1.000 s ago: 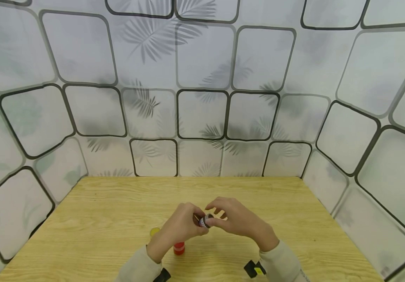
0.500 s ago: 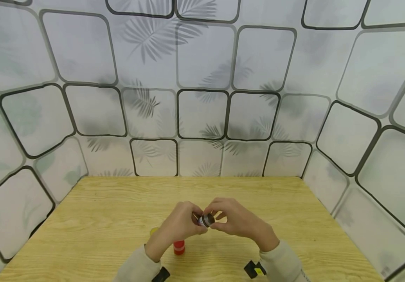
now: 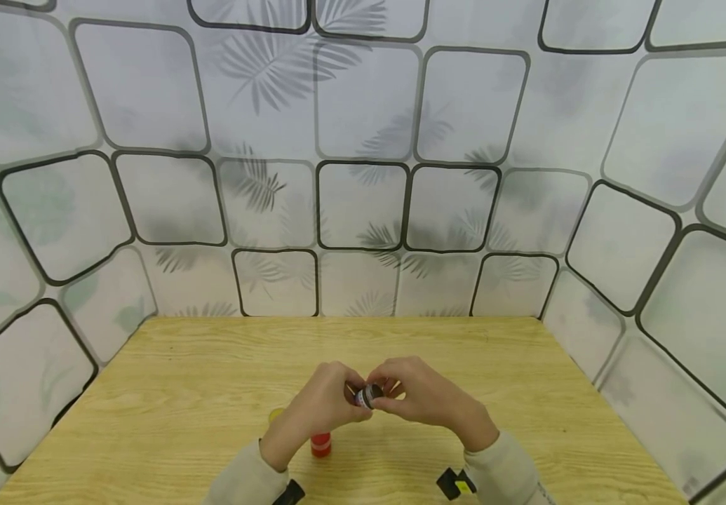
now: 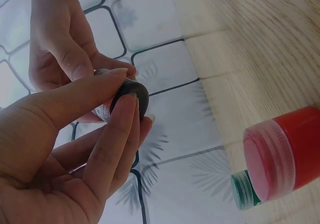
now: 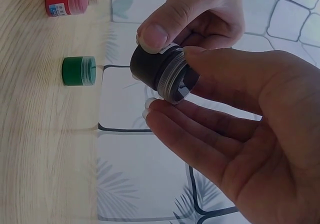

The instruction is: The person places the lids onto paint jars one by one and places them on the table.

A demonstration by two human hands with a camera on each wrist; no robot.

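A small black jar (image 5: 149, 70) with a clear ridged lid (image 5: 172, 79) is held tilted above the table, its lid end toward my right hand. My left hand (image 3: 330, 398) grips the jar's dark body between thumb and fingers; in the left wrist view its fingertips lie on the rounded black base (image 4: 135, 98). My right hand (image 3: 428, 393) holds the lid, thumb on its rim and fingers bent around the other side. Some of those fingers are hidden behind the jar. A red jar (image 3: 321, 445) stands on the table beside my left wrist.
On the wood-grain table (image 3: 211, 372) a green jar (image 5: 76, 71) stands near the red one. A yellow round top (image 3: 276, 414) shows partly behind my left forearm. Patterned curtain (image 3: 363, 210) encloses the table's back and sides.
My right hand's fingers have shifted on the lid, from spread apart to closer around it. The jar has tilted slightly back and forth in nearly the same place. My left hand has hardly moved.
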